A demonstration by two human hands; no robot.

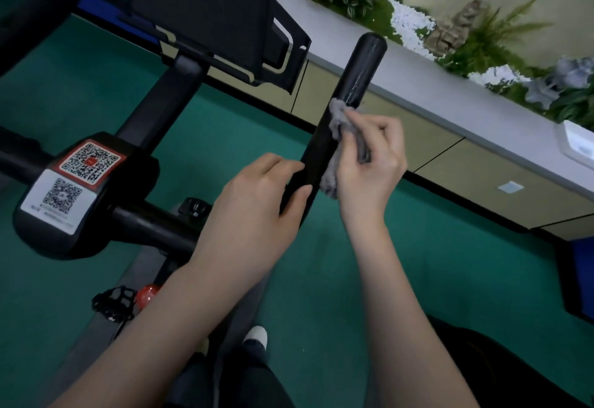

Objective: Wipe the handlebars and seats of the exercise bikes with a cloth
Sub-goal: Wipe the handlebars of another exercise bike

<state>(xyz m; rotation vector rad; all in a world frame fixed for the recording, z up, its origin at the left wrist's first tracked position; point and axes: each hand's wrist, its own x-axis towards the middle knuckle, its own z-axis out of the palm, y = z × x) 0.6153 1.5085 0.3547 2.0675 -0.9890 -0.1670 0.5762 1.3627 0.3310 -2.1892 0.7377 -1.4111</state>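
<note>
Grey cloth (337,147), clamped in the right hand (369,163), rubbed the handlebar (350,86) mid-length while the left hand (257,201) gripped its base; tip and seats seemingly remained.

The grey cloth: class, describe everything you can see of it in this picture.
The grey cloth looks soft and fuzzy, bunched rather than flat. The right hand presses it against the right side of the black handlebar grip, about midway along the bar. One crumpled end pokes out above the fingers, another hangs below the palm, and a darker fold shows between the fingers. The left hand grips the bar lower down, without touching the cloth.
</note>
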